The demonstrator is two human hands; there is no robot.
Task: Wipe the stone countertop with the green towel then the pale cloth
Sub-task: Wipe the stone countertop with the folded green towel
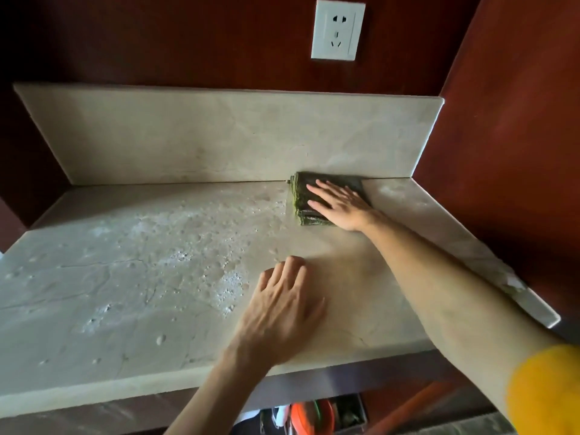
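Observation:
A beige stone countertop point(125, 302) fills the view, with white powdery specks and droplets spread over its left and middle. A folded dark green towel point(303, 196) lies at the back right, against the stone backsplash. My right hand point(339, 204) presses flat on the towel, fingers spread and pointing left. Nearer the front edge, my left hand point(279, 309) rests palm down on the bare stone, fingers apart, holding nothing. No pale cloth is in view.
The stone backsplash point(219, 136) rises along the back, with a white wall socket point(338, 29) above it on the dark red wall. A red side panel point(518, 152) closes the right. Below the front edge, coloured items point(314, 416) sit in an open space.

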